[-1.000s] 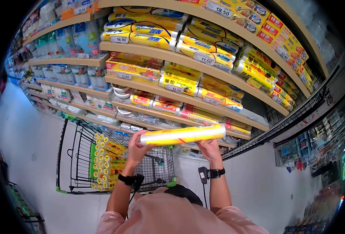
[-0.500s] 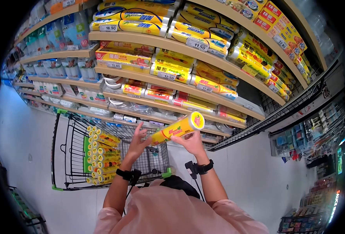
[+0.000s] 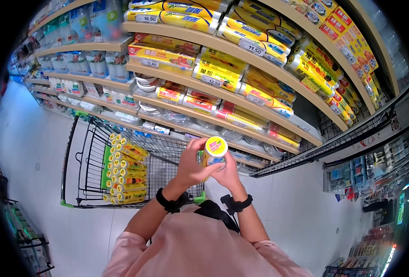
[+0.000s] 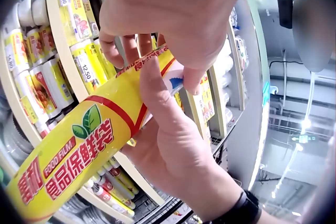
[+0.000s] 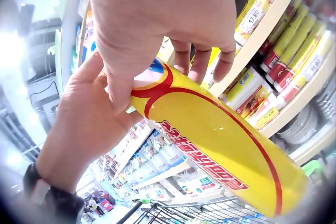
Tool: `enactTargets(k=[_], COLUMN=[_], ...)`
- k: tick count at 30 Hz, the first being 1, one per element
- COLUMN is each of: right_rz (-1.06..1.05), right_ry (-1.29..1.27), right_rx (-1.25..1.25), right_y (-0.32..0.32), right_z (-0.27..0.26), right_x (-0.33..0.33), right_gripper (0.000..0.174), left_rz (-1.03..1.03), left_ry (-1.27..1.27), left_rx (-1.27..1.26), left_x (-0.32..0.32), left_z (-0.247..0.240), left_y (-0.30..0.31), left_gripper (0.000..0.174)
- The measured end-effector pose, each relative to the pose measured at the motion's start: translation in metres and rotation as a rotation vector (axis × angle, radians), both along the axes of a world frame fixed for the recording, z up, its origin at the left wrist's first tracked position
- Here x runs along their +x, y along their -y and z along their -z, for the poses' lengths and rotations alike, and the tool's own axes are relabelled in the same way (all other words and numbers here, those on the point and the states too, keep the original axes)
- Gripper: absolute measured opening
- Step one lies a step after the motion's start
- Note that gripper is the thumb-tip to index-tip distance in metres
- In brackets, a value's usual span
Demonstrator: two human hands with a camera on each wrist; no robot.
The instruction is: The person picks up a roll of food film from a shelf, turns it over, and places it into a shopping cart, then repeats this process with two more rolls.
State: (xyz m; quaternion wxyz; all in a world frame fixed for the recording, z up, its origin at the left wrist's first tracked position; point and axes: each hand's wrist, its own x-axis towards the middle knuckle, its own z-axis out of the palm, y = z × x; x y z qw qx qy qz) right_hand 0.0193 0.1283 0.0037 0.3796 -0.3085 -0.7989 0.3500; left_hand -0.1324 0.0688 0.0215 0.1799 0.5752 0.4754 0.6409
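Both hands hold one yellow roll of food storage bags [image 3: 217, 146] in front of my chest. Its round yellow-and-white end faces up toward the head camera. My left hand [image 3: 191, 164] curls round the roll from the left, and my right hand [image 3: 227, 174] grips it from the right. In the left wrist view, red lettering and a green leaf run along the roll [image 4: 79, 134], with the right thumb lying across it. The right wrist view shows the roll's plain yellow side [image 5: 210, 134], slanting down from the fingers.
A black wire shopping cart [image 3: 163, 168] with green corners stands at front left, with several yellow rolls [image 3: 130, 171] stacked in it. Shelves [image 3: 186, 74] of boxed and rolled wraps rise ahead and curve away right. Pale floor [image 3: 287, 207] lies to the right.
The roll has turned from lying crosswise to pointing its end at the head camera. My left hand, loosely spread half a second ago, now wraps round it; both hands have come closer together.
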Motion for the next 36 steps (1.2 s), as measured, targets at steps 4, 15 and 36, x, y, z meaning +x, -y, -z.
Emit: enactTargets(k=[4, 15, 36], right_rz=[-0.135, -0.029, -0.124], right_ry=[0.1, 0.194, -0.352], right_rx=[-0.106, -0.331, -0.728], right_y=[-0.001, -0.041, -0.084], right_z=[-0.016, 0.015, 0.055], right_x=[0.015, 0.119, 0.19], right_gripper=[0.074, 0.067, 0.057], left_rz=[0.025, -0.061, 0.042], left_ry=[0.134, 0.948, 0.801], left_rx=[-0.06, -0.116, -0.261], left_x=[0.004, -0.001, 0.052], left_z=[0.006, 0.015, 0.02], left_y=[-0.007, -0.026, 0.05], left_gripper=[0.065, 0.037, 0.063])
